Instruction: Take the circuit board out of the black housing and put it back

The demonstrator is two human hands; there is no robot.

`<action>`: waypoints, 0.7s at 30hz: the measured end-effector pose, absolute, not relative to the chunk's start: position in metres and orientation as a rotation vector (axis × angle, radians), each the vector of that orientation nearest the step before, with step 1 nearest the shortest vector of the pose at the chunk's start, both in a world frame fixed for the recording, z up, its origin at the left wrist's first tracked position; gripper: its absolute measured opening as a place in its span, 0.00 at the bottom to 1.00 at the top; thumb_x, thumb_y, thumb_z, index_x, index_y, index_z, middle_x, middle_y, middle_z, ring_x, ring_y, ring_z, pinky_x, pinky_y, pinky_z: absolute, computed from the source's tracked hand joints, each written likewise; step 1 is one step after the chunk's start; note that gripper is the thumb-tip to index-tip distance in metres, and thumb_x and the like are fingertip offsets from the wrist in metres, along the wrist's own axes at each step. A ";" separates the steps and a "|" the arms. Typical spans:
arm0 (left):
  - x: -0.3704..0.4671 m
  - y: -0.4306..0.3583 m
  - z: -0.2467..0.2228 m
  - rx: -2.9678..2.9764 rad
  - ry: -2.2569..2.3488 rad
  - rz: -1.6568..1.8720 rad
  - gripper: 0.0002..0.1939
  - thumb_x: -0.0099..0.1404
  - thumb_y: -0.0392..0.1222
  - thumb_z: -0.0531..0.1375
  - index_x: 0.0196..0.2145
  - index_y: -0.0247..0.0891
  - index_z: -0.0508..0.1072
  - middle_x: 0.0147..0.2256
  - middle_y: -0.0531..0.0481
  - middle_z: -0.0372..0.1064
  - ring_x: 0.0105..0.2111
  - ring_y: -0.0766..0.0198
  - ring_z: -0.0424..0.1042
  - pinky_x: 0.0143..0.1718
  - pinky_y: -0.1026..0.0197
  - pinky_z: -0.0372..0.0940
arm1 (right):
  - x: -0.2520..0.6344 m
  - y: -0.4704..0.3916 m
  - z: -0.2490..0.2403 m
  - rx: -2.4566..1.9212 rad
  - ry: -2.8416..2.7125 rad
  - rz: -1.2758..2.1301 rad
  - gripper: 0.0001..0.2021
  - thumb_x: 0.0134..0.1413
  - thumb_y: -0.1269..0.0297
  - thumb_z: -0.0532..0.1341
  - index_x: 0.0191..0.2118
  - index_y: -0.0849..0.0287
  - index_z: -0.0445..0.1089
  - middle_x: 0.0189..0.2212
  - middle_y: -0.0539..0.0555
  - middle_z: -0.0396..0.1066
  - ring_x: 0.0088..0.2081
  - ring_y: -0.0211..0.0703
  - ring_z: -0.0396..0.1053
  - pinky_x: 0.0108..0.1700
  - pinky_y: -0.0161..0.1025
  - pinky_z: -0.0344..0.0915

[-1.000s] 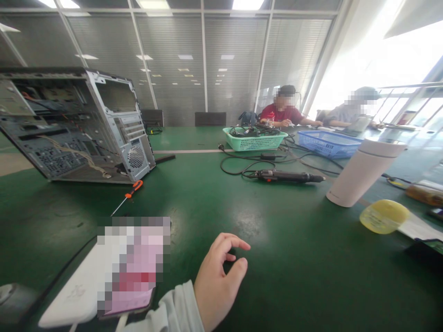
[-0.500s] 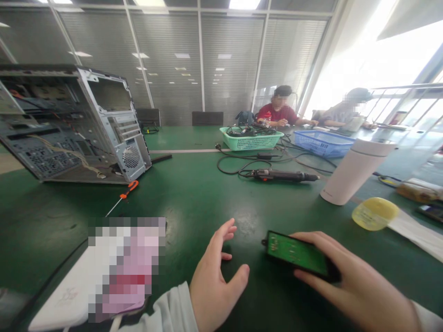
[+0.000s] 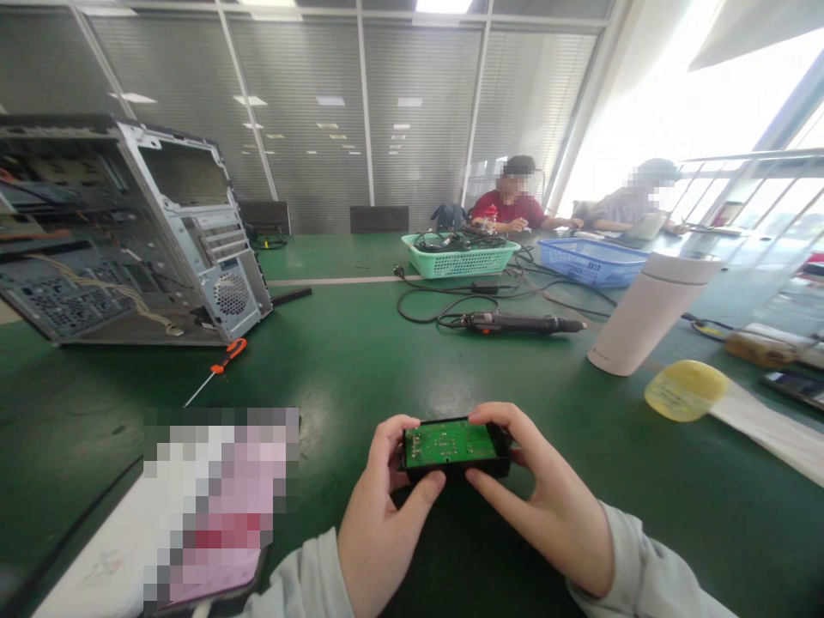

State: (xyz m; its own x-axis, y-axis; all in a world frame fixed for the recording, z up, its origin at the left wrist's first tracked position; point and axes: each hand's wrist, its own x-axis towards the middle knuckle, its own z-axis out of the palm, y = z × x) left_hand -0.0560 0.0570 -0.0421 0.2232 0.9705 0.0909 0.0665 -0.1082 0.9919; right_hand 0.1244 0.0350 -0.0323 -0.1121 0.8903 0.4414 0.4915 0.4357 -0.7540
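A green circuit board (image 3: 451, 440) sits in a black plastic case (image 3: 460, 470), its soldered face turned up. My left hand (image 3: 392, 506) grips the left end of the case, thumb on the near side and fingers at the far corner. Around the right end is my right hand (image 3: 547, 498), with its thumb against the near wall and its fingers over the far edge. The case is held roughly level in front of me, above the green table (image 3: 335, 369). Its underside is hidden.
At left stands an opened computer case (image 3: 232, 292), with an orange-handled screwdriver (image 3: 219, 367) before it. A phone (image 3: 238, 506) lies near left. Behind are an electric screwdriver (image 3: 515, 324), a green basket (image 3: 460, 259), a blue basket (image 3: 592, 264) and a pink bottle (image 3: 650, 318). Two people sit at the far right.
My right hand has brought the cased board leftward to the middle. My left hand, open before, has closed on its left end. The view has shifted slightly to the right.
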 end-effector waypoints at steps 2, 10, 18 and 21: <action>-0.056 0.057 -0.043 1.426 1.065 1.083 0.18 0.58 0.41 0.58 0.46 0.45 0.60 0.46 0.48 0.67 0.46 0.55 0.69 0.47 0.53 0.63 | 0.123 0.035 -0.030 -1.158 -1.717 0.570 0.12 0.57 0.65 0.56 0.48 0.53 0.61 0.46 0.51 0.62 0.49 0.42 0.63 0.46 0.35 0.67; -0.057 0.057 -0.037 1.372 0.980 0.972 0.25 0.58 0.44 0.59 0.53 0.43 0.60 0.47 0.46 0.70 0.43 0.55 0.72 0.47 0.54 0.65 | 0.131 0.044 -0.030 -1.250 -1.347 1.028 0.21 0.49 0.49 0.66 0.40 0.61 0.67 0.38 0.55 0.67 0.38 0.43 0.67 0.33 0.31 0.69; -0.060 0.055 -0.038 1.446 0.959 0.902 0.20 0.63 0.50 0.55 0.50 0.39 0.64 0.45 0.44 0.72 0.43 0.55 0.71 0.49 0.54 0.62 | 0.132 0.043 -0.013 -1.269 -0.753 1.670 0.30 0.31 0.47 0.75 0.34 0.60 0.61 0.27 0.48 0.63 0.28 0.38 0.65 0.24 0.28 0.69; -0.061 0.056 -0.037 1.459 0.934 0.874 0.17 0.62 0.56 0.56 0.41 0.40 0.66 0.35 0.49 0.72 0.36 0.57 0.71 0.40 0.58 0.64 | 0.137 0.044 -0.015 -1.245 -0.708 1.965 0.20 0.50 0.50 0.67 0.34 0.62 0.64 0.25 0.51 0.65 0.24 0.37 0.66 0.22 0.26 0.66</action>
State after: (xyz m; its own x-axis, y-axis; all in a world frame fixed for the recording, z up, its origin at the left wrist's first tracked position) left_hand -0.0610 0.0561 -0.0368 0.4084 0.9127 0.0126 0.0726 -0.0462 0.9963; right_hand 0.1370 0.0438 -0.0152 -0.2973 0.7888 -0.5380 -0.2644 -0.6094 -0.7475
